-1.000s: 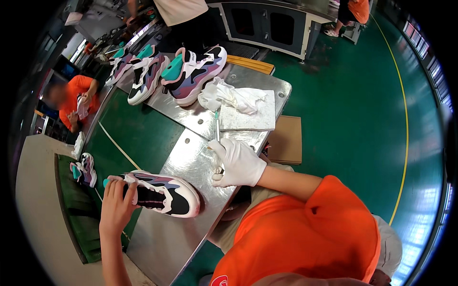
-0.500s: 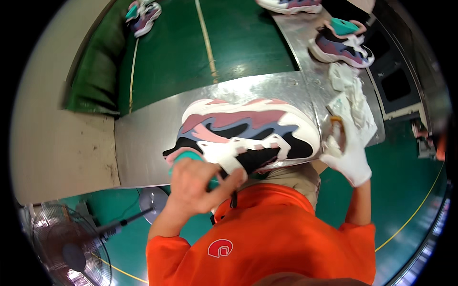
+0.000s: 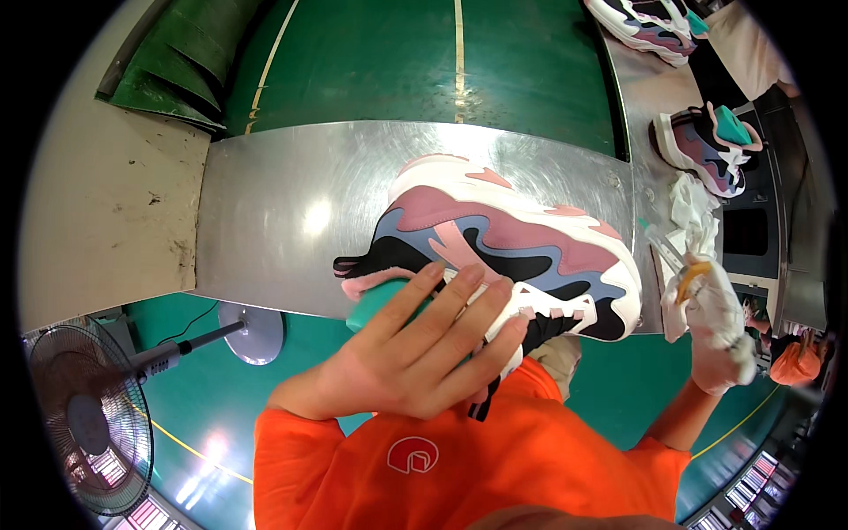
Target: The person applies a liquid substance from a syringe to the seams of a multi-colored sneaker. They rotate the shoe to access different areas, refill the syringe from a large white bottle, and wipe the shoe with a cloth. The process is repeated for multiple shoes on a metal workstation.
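A chunky sneaker (image 3: 521, 238) in white, mauve, blue, pink and black lies tilted on its side over the metal table's near edge, sole away from me and toe to the right. Teal stuffing (image 3: 367, 305) fills its collar. My bare left hand (image 3: 433, 344) grips it across the tongue and laces, fingers stretched over the upper, thumb hidden. To the right of the toe, my white-gloved right hand (image 3: 711, 318) is closed around a slim, pale, pen-like stick (image 3: 664, 243) with a teal tip. An amber band-like piece (image 3: 693, 278) shows at its fingers.
A crumpled white cloth (image 3: 693, 203) lies on the right side of the metal table (image 3: 265, 212). Beyond it stand a stuffed sneaker (image 3: 702, 150) and another sneaker (image 3: 649, 31). A green belt (image 3: 380, 71) runs at the back. A fan (image 3: 88, 424) stands at lower left.
My left hand has shifted from the teal collar to the tongue and laces, fingers now spread across them. The view has turned, and the sneaker is tilted more, toe lower.
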`<action>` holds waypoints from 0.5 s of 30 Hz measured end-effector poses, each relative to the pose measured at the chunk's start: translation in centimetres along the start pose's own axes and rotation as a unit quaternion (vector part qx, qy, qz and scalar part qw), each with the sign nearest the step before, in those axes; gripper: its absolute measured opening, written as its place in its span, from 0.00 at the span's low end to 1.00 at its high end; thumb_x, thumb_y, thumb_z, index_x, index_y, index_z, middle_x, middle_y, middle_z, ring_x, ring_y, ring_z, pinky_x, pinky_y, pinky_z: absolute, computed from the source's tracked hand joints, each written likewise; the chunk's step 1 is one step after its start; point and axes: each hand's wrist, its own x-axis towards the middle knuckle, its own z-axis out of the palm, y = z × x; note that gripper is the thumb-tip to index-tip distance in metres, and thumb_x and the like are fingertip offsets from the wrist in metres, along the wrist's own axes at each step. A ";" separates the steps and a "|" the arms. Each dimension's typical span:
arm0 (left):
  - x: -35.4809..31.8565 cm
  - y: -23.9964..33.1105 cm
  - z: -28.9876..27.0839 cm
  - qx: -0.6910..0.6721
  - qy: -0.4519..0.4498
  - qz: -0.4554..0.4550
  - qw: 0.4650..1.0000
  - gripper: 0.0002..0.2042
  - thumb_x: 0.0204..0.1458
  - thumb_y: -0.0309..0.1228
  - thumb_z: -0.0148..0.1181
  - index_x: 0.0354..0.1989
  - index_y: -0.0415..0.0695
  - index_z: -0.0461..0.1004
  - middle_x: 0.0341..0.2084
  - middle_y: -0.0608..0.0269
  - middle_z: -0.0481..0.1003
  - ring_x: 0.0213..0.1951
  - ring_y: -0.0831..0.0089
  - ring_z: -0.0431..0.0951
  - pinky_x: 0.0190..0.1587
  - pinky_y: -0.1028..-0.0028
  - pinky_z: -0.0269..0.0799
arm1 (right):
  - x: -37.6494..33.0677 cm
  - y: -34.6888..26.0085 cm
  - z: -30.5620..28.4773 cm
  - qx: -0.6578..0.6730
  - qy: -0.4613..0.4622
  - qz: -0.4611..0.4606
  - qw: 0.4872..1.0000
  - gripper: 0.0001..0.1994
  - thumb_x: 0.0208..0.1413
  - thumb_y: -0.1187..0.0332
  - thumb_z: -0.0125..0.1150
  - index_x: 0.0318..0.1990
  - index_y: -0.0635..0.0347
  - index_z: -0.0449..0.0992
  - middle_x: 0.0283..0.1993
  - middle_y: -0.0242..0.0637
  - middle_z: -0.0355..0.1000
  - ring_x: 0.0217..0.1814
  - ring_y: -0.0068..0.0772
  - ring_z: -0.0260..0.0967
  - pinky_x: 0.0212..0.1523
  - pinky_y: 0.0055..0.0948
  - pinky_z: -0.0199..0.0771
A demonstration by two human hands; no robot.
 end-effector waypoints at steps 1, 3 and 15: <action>0.2 -0.2 0.1 -0.009 0.007 0.000 1.000 0.12 0.50 0.31 0.63 0.44 0.55 0.77 0.45 0.61 0.79 0.47 0.64 0.80 0.51 0.66 0.73 | 0.7 -0.2 0.3 0.023 -0.039 -0.007 0.999 0.52 0.41 0.36 0.65 0.63 0.76 0.59 0.39 0.49 0.72 0.27 0.25 0.65 0.26 0.18 0.62; 0.4 -0.3 0.3 -0.018 0.018 -0.004 1.000 0.13 0.50 0.31 0.64 0.45 0.54 0.76 0.44 0.61 0.79 0.45 0.63 0.81 0.50 0.66 0.74 | 2.7 -0.1 1.0 0.075 -0.125 -0.021 0.989 0.51 0.43 0.36 0.65 0.62 0.76 0.59 0.35 0.54 0.72 0.24 0.28 0.65 0.23 0.20 0.62; 0.4 -0.6 1.0 -0.021 0.058 -0.003 0.998 0.11 0.52 0.34 0.63 0.44 0.53 0.74 0.42 0.65 0.81 0.46 0.65 0.80 0.49 0.66 0.76 | 8.9 -0.1 5.7 0.142 -0.241 0.096 0.955 0.28 0.56 0.64 0.60 0.57 0.78 0.61 0.32 0.58 0.71 0.23 0.37 0.68 0.21 0.25 0.66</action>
